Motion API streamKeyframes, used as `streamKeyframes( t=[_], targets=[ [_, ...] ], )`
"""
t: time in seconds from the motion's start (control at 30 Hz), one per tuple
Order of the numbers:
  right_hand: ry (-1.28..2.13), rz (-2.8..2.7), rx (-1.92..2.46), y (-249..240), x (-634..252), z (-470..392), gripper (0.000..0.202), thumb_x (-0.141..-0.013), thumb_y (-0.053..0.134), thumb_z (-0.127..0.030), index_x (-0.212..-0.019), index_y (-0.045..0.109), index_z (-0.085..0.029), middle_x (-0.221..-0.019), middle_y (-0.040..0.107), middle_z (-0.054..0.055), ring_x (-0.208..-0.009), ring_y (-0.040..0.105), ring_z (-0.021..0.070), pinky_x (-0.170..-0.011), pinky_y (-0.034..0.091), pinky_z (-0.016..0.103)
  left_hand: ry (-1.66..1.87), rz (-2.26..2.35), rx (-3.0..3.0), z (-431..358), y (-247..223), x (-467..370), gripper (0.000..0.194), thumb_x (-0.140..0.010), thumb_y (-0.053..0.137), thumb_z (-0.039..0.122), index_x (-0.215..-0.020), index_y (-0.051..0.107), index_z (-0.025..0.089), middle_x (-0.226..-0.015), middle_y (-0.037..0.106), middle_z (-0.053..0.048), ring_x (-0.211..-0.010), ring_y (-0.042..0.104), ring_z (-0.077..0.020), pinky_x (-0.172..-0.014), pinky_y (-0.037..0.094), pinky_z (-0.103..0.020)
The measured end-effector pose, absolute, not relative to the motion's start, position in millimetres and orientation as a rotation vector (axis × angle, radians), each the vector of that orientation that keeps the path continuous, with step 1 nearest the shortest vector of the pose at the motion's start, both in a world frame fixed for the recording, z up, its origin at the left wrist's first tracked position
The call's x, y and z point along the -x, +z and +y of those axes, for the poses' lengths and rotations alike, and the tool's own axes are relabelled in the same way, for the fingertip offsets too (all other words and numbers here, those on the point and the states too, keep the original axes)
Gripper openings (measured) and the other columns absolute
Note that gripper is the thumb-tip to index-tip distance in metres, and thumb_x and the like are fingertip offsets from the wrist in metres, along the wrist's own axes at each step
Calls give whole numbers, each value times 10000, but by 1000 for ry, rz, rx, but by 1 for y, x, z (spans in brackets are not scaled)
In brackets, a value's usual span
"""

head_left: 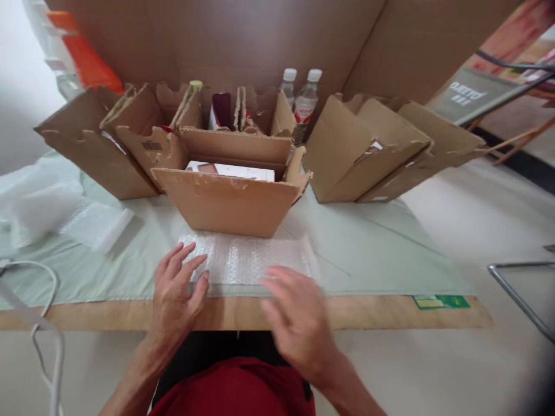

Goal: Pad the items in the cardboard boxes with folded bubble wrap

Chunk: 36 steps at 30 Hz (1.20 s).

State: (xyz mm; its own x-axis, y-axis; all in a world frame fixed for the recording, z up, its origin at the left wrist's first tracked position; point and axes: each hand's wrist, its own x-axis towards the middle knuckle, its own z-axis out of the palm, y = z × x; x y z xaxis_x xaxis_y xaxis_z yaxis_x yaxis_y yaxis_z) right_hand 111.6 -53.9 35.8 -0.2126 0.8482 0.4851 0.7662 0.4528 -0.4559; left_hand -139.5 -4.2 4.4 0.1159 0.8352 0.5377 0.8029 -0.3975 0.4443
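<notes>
A flat piece of bubble wrap (247, 260) lies on the pale green cloth, close to the table's front edge. My left hand (177, 289) is over its left end with fingers apart and nothing in them. Over the right part is my right hand (297, 318), slightly smeared by motion, its fingers stretched out and holding nothing. Whether either hand touches the wrap I cannot tell. Just behind the wrap stands an open cardboard box (229, 202) with a white box (247, 172) inside it.
Several cardboard holders (368, 150) stand along the back. Two clear bottles (306, 104) are behind them. More bubble wrap (95, 222) lies at the left, near a white cable (50, 277). A green label (441, 302) is on the wooden edge (368, 312).
</notes>
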Motion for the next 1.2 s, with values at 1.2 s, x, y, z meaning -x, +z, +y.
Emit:
streamKeyframes(
  t=[1.2],
  targets=[
    [857, -1218, 1792, 43, -224, -72, 478, -853, 665, -413, -1283, 642, -205, -829, 699, 4, -712, 644, 177, -690, 539, 292, 771, 2193, -1759, -15, -4, 170, 318, -909, 524, 558, -967, 641, 268, -897, 767, -21, -835, 742, -281, -731, 558, -387]
  ],
)
